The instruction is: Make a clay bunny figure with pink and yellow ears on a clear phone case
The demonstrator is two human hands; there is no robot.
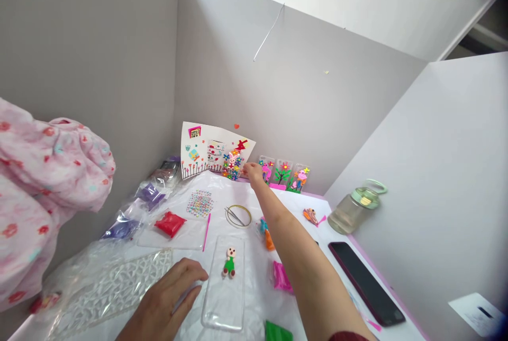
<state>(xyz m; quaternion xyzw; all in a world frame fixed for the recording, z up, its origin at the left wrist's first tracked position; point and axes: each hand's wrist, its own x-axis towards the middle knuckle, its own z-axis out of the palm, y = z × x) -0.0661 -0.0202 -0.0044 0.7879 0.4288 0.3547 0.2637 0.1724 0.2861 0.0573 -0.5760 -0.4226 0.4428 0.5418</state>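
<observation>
My right hand (pixel 254 172) reaches to the back of the table, its fingers pinched together beside a case decorated with a white rabbit and colourful flowers (pixel 232 164). What lies between those fingertips is too small to make out. Closer in, my left hand (pixel 170 293) hovers or rests with its fingers apart, left of a clear phone case (pixel 223 306). A small clay figure (pixel 229 263) with a pale head, green body and brown feet lies on that case.
Right of my arm are a phone (pixel 365 283), a bottle (pixel 353 208) and an orange clip (pixel 311 216). Clay packets, including a red one (pixel 170 223), lie around. Coloured gems (pixel 200 203) and a bangle (pixel 238 215) sit farther back. Decorated cases (pixel 282 172) lean on the wall.
</observation>
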